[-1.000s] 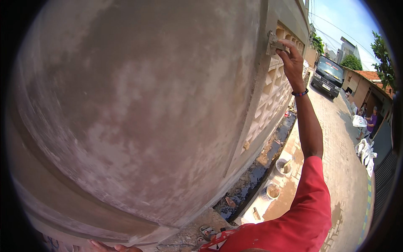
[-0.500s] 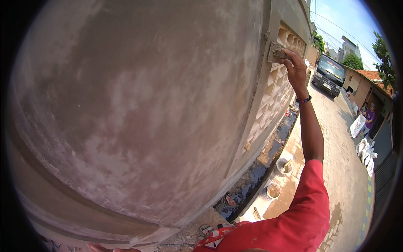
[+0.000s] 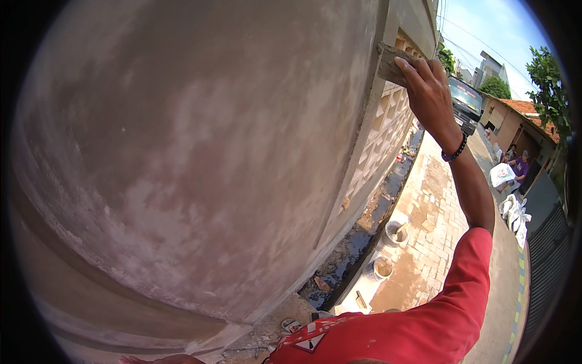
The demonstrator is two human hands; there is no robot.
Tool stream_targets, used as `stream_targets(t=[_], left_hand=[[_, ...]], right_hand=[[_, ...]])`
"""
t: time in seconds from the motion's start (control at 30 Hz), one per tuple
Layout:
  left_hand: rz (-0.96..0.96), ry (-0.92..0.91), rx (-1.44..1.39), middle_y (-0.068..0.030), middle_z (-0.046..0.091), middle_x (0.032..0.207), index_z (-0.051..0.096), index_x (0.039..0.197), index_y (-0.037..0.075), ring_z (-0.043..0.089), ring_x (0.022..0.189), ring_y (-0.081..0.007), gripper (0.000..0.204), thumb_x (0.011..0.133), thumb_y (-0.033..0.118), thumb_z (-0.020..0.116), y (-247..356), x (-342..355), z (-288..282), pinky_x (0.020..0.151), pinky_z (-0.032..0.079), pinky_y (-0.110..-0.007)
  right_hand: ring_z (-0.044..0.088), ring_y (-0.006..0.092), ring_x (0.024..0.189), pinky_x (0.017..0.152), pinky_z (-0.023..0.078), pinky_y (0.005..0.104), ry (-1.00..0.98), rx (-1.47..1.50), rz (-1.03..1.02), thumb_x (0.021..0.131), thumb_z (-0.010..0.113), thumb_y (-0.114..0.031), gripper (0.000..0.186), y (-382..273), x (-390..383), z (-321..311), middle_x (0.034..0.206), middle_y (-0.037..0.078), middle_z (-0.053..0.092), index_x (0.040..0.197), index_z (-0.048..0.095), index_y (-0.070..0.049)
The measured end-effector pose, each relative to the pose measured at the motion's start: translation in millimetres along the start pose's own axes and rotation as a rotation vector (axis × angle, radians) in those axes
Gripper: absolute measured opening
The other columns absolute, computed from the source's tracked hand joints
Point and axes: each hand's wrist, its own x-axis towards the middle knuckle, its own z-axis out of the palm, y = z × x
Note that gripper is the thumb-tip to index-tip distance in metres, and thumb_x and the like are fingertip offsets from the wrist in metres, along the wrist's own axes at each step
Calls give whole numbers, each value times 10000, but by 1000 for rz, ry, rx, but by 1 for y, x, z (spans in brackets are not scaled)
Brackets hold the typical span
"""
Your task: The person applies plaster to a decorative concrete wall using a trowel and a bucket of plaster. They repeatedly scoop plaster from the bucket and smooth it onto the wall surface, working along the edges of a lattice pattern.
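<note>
My right hand [image 3: 427, 91] is raised at the end of a stretched arm, fingers closed around a flat, mortar-smeared plastering float [image 3: 394, 65]. The float meets the upright edge of the grey plastered wall [image 3: 230, 151], beside an opening filled with pale openwork blocks [image 3: 388, 115]. Damp dark patches and lighter dry ones cover the wall's face. Only a sliver of my left hand [image 3: 130, 359] shows at the bottom edge, low by the wall; its fingers are mostly cut off.
Below the wall runs a ditch of dark water [image 3: 345, 261]. On the paving beside it stand two buckets, one with a tool inside [image 3: 396, 233] and one with a brownish content [image 3: 381, 268]. A dark vehicle [image 3: 464, 100] stands up the lane. Another person [image 3: 519, 167] handles white sacks [image 3: 514, 212].
My right hand and the float have come closer and slightly up along the wall's edge, and the hand appears larger. The view has shifted a little to the right.
</note>
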Motion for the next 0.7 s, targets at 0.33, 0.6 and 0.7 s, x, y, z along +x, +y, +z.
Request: stream_targets(t=[0.33,0.6,0.7], left_hand=[[-61,39,-119,-224,537,1300,458,1319,-72,582,1121,-332,554,1015,390,427,-21,-11,6,942,494,-446],[-92,101,-93,-187,595,1213,487,1300,-72,617,1010,-254,516,1021,359,433,-42,-26,10,867,518,-359],[-96,111,-104,-181,604,1204,492,1295,-75,622,1008,-240,491,1029,328,407,-45,-27,13,865,521,-338]], right_hand=[[519,268,982,802,457,378,-252,-102,22,778,569,-2,389,-25,3,15,1006,57,586,1155,620,-83],[534,266,892,791,479,366,-145,-54,38,745,609,27,424,-23,7,-10,975,62,600,1152,633,-89],[544,274,911,805,483,372,-97,-125,55,742,614,29,442,3,34,-5,1008,55,616,1161,628,-110]])
